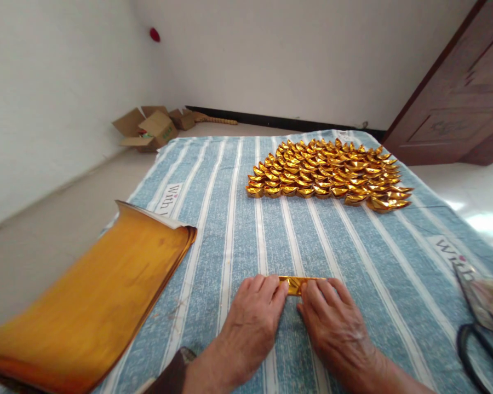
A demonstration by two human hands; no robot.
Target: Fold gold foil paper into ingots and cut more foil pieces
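Note:
A narrow folded strip of gold foil paper point(294, 285) lies flat on the striped cloth near the front of the table. My left hand point(257, 314) presses on its left end with curled fingers, the thumb at the strip's middle. On the right end rests my right hand point(332, 317), its fingers also bent down onto the paper. Only the middle of the strip and a thin far edge show; the fingers cover the rest. Beyond the hands, several rows of folded gold paper ingots point(320, 169) stand close together at the far right.
A thick stack of gold paper sheets point(94, 284) lies at the left, reaching over the table edge. Black-handled scissors point(482, 339) lie at the right edge. Blue-and-white striped cloth point(213, 219) covers the table. Open cardboard boxes point(158, 128) sit on the floor behind, and a brown door point(456, 104) stands right.

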